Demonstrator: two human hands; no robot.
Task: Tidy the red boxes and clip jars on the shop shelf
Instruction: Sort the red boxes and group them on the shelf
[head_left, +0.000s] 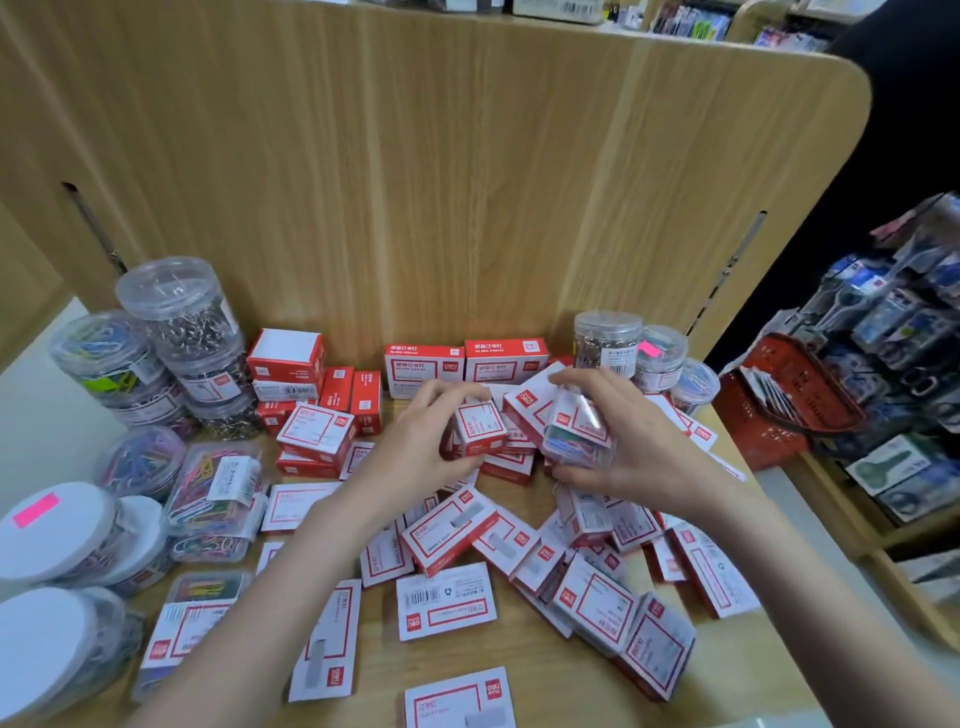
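Observation:
Several red and white boxes (448, 536) lie scattered over the wooden shelf (519, 670). My left hand (423, 441) grips a small red and white box (480, 425) above the middle of the pile. Right beside it, my right hand (621, 447) holds a clear plastic box of coloured paper clips (575, 431), thumb underneath and fingers over its top. Two larger red boxes (423, 366) stand upright against the back panel. Clear clip jars are stacked at the left (179, 322) and stand at the back right (605, 340).
White-lidded tubs (54, 527) and clear boxes of coloured clips (218, 488) crowd the shelf's left edge. A red shopping basket (779, 400) sits to the right, beside a rack of packaged goods (893, 332). A tall wooden back panel (441, 182) closes off the shelf.

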